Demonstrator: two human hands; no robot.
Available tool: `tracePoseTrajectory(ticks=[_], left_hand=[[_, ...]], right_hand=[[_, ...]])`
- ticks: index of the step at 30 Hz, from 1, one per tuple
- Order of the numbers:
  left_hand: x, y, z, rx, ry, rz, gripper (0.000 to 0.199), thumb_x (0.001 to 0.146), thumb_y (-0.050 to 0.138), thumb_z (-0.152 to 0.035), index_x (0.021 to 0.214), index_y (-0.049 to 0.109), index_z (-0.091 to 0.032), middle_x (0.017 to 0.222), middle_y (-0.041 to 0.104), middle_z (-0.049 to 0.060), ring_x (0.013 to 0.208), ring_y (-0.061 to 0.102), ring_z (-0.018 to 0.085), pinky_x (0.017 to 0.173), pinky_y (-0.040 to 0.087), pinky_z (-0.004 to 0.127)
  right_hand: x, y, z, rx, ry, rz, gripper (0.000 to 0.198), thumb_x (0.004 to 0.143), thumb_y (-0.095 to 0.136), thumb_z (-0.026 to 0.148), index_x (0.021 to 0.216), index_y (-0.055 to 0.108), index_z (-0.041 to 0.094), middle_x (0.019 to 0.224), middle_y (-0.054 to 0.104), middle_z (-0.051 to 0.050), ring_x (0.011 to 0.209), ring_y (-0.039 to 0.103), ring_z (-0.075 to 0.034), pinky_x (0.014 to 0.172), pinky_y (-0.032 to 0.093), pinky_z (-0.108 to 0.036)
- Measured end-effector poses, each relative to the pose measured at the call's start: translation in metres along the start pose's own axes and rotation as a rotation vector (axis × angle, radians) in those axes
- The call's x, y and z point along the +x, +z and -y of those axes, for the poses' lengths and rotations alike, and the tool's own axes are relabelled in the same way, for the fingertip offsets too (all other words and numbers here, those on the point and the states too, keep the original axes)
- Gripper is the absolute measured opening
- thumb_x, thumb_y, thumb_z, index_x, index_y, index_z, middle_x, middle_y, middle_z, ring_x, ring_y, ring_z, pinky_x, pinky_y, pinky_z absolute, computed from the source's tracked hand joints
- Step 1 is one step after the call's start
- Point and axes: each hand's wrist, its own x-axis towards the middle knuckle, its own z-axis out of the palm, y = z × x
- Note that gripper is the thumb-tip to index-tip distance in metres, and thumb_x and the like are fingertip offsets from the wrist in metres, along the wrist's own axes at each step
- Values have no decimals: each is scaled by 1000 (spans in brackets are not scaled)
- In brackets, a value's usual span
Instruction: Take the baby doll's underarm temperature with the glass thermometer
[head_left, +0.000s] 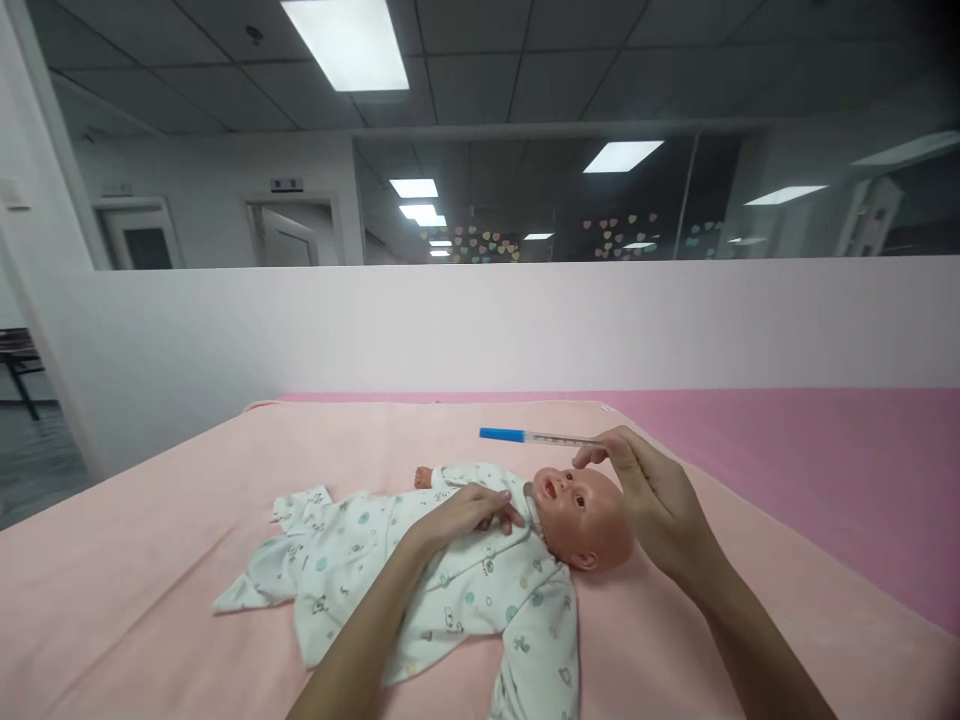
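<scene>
A baby doll point(589, 510) lies on its back, its head to the right, dressed in a white patterned garment point(480, 590). My left hand point(471, 510) rests on the doll's chest below the collar, with its fingers loosely bent and apart. No object shows in it, though the undersides of the fingers are hidden. Above the doll's face, my right hand point(652, 490) pinches one end of a slim clear thermometer point(559, 439) with markings along it. Its blue-capped end points left, nearly level.
A pink sheet point(150, 560) covers the padded surface under the doll. Behind it stands a low white wall point(480, 325) with a window above. A brighter pink surface point(840, 480) borders the sheet on the right. At far left, a dark table point(19, 360) stands beyond the wall's edge.
</scene>
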Motion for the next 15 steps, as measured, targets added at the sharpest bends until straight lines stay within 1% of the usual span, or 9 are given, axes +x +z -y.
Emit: tracePoseTrajectory(ticks=[1,2,5,7,9,12,15], left_hand=[[-2,2,-3,93,5,47,44,78,46,-50,75,69,-12,59,60,3,50,37,9,51,28,22],[-3,4,-5,167,16,50,44,78,46,-50,75,69,-13,60,61,3,51,39,9,51,29,22],[-2,11,-4,340,48,-66,37,72,53,-48,67,68,-15,57,59,1,53,46,11,52,30,21],[0,14,-2,435,60,-136,29,67,60,-45,66,66,-17,57,59,0,54,48,12,51,29,21],[1,16,-1,484,73,-162,24,64,64,-41,73,66,-19,58,59,-1,55,49,12,50,28,20],[0,16,-3,491,85,-140,23,66,62,-37,82,66,-20,57,57,-2,55,48,11,50,28,19],[-1,14,-6,483,85,-118,21,68,60,-36,78,66,-20,55,54,-2,53,45,11,50,28,20]], right_hand=[[-1,0,4,24,-8,2,37,91,29,43,77,54,20,78,61,-3,79,57,-16,71,42,-25],[-2,1,6,37,-17,-2,37,91,29,43,77,54,20,78,61,-3,79,57,-15,71,42,-25],[-4,5,11,11,-45,-33,37,92,26,42,79,53,20,78,60,-3,78,56,-16,71,42,-26],[-5,7,13,-35,-52,-35,36,92,25,41,80,53,20,80,60,-4,78,56,-16,71,42,-26],[-7,9,12,-65,-46,-26,34,92,25,39,83,52,20,82,60,-4,80,55,-16,71,42,-27],[-11,11,10,-75,-35,-6,30,92,25,36,88,50,21,84,60,-4,82,54,-16,71,43,-27],[-12,14,8,-109,-49,-6,27,92,25,33,89,49,21,84,60,-3,82,55,-16,71,43,-28]])
